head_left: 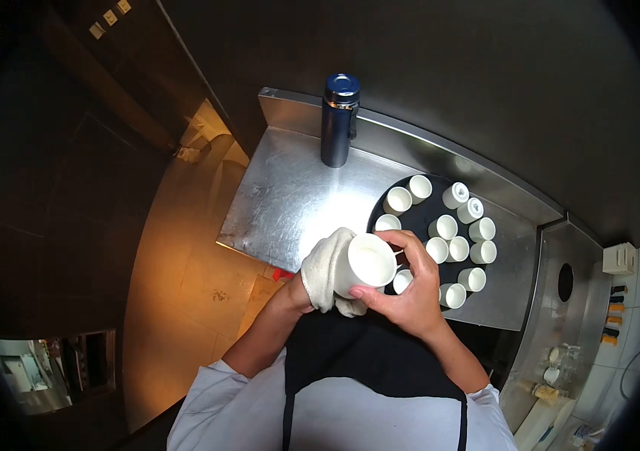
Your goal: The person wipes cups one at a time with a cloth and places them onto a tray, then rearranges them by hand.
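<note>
A white cup [371,261] is held up in front of my chest, tilted so that its open mouth faces me. My right hand [418,293] grips it, with the thumb low on the near side and the fingers around the far rim. On the cup's left side, my left hand [303,292] presses a white cloth [323,272] against it; the cloth hides most of those fingers. Just beyond my right hand is a round black tray [415,220] with several white cups, such as one upright cup [419,189] and one upside-down cup [456,195].
A dark blue flask [336,124] stands at the back of the steel counter [279,180], left of the tray. A raised metal edge runs along the wall. To the right, a steel sink area [538,331] adjoins the counter; tiled floor [185,278] lies to the left.
</note>
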Motion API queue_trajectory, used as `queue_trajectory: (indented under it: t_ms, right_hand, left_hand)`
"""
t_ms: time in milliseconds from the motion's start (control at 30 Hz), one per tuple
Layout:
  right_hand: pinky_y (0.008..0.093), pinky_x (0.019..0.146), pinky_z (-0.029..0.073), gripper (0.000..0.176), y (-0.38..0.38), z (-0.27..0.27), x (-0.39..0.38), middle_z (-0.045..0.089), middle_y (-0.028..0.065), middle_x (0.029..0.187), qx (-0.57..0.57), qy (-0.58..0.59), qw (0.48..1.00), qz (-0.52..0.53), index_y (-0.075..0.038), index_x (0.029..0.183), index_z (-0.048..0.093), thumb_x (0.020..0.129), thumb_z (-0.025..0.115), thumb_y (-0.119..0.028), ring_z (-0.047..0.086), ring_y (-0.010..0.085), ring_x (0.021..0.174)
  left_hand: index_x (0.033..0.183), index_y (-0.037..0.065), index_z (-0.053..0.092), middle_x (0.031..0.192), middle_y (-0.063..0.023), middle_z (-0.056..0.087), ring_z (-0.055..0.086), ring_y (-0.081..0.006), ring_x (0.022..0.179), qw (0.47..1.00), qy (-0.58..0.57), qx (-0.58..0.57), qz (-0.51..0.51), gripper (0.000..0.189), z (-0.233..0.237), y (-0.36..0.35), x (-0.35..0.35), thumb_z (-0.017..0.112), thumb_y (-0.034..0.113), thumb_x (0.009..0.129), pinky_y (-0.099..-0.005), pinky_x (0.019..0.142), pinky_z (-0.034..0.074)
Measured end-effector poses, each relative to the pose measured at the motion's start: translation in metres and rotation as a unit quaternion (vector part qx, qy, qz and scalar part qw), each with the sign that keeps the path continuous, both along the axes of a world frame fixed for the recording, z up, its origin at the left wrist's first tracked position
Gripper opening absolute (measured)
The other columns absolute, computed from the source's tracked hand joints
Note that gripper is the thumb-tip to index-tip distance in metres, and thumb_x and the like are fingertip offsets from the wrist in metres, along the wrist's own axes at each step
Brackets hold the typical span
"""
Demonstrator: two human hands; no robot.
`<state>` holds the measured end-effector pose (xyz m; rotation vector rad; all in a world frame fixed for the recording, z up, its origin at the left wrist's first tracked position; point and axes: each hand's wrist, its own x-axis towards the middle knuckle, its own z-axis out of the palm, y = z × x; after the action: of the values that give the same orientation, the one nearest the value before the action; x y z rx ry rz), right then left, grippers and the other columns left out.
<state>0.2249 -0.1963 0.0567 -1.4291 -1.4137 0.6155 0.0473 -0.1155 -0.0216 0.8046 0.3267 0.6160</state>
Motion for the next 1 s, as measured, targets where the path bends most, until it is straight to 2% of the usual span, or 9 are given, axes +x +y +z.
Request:
queue_trajectory:
  t_ms: [133,167,267,333,467,533,800,833,1000]
  right_hand:
    - [0.035,0.097,0.05,0.068,-0.005,-0.014,0.021,0.063,0.0115,0.117,-0.049,0.188,0.98,-0.035,0.001,0.136,0.059,0.078,0.084,-0.023,0.062,0.0215,0.112]
    - [0.035,0.102,0.047,0.067,-0.004,-0.011,0.034,0.061,0.0107,0.12,-0.057,0.177,0.982,-0.045,0.0,0.141,0.056,0.082,0.077,-0.023,0.059,0.0208,0.117]
    - [0.036,0.101,0.048,0.057,0.013,-0.027,0.089,0.064,0.0125,0.12,0.006,0.058,0.989,-0.134,0.0,0.134,0.062,0.084,0.076,-0.022,0.062,0.024,0.115]
    - [0.0359,0.097,0.05,0.053,0.028,-0.031,0.129,0.067,0.0138,0.116,-0.011,-0.102,0.979,-0.179,0.0,0.129,0.065,0.082,0.079,-0.02,0.065,0.0257,0.111]
    - [0.0432,0.095,0.054,0.06,0.058,-0.068,0.193,0.068,0.0183,0.119,-0.042,-0.265,0.94,-0.208,-0.001,0.125,0.065,0.071,0.085,-0.019,0.068,0.0371,0.11]
    - [0.0444,0.096,0.054,0.061,0.068,-0.087,0.216,0.068,0.0193,0.121,-0.066,-0.294,0.935,-0.188,-0.002,0.125,0.066,0.07,0.085,-0.02,0.067,0.0379,0.112]
    - [0.0459,0.101,0.052,0.065,0.103,-0.143,0.25,0.073,0.0161,0.118,-0.141,-0.419,0.892,-0.094,-0.007,0.126,0.068,0.066,0.088,-0.022,0.066,0.0367,0.115]
    - [0.0457,0.102,0.052,0.066,0.106,-0.147,0.252,0.073,0.0168,0.118,-0.162,-0.424,0.887,-0.083,-0.007,0.126,0.069,0.065,0.089,-0.023,0.066,0.0366,0.115]
    - [0.0455,0.104,0.051,0.071,0.114,-0.166,0.256,0.073,0.0172,0.119,-0.238,-0.442,0.863,-0.048,-0.008,0.127,0.07,0.062,0.093,-0.025,0.064,0.036,0.119]
  left_hand:
    - [0.132,0.004,0.052,0.119,-0.0069,0.064,0.063,-0.0135,0.108,0.977,0.166,0.132,0.007,0.04,0.007,0.008,0.005,0.069,0.022,0.101,-0.0314,0.094,0.054]
    - [0.135,0.003,0.051,0.117,-0.0078,0.064,0.064,-0.0135,0.108,0.961,0.157,0.226,0.035,0.044,-0.003,0.012,0.0,0.069,0.023,0.101,-0.0304,0.095,0.054]
    - [0.142,0.002,0.051,0.134,-0.0106,0.063,0.067,-0.0182,0.115,0.998,0.0,0.02,0.063,0.06,-0.017,0.006,-0.015,0.077,0.027,0.094,-0.0342,0.097,0.058]
    - [0.145,0.002,0.048,0.137,-0.0132,0.062,0.066,-0.0221,0.121,0.998,-0.032,0.006,0.052,0.065,-0.014,0.011,-0.024,0.077,0.031,0.094,-0.0372,0.101,0.058]
    - [0.145,0.0,0.045,0.135,-0.0154,0.061,0.066,-0.0237,0.119,0.993,-0.058,0.003,0.101,0.066,-0.004,0.01,-0.034,0.07,0.038,0.098,-0.0385,0.099,0.059]
    - [0.14,-0.003,0.044,0.127,-0.016,0.062,0.069,-0.0223,0.111,0.986,-0.065,0.013,0.153,0.06,-0.003,0.006,-0.035,0.064,0.039,0.102,-0.0366,0.093,0.062]
    - [0.148,-0.001,0.042,0.141,-0.0163,0.058,0.062,-0.0271,0.127,0.98,-0.055,0.011,0.19,0.07,-0.019,-0.008,-0.07,0.063,0.046,0.101,-0.0416,0.108,0.053]
    - [0.149,0.0,0.041,0.143,-0.0162,0.056,0.058,-0.0281,0.132,0.974,-0.077,0.069,0.2,0.07,-0.017,-0.01,-0.069,0.063,0.045,0.101,-0.0436,0.112,0.05]
    - [0.155,0.003,0.036,0.152,-0.0184,0.048,0.05,-0.0309,0.141,0.967,-0.109,0.007,0.229,0.078,0.0,-0.019,-0.07,0.069,0.045,0.097,-0.0472,0.118,0.044]
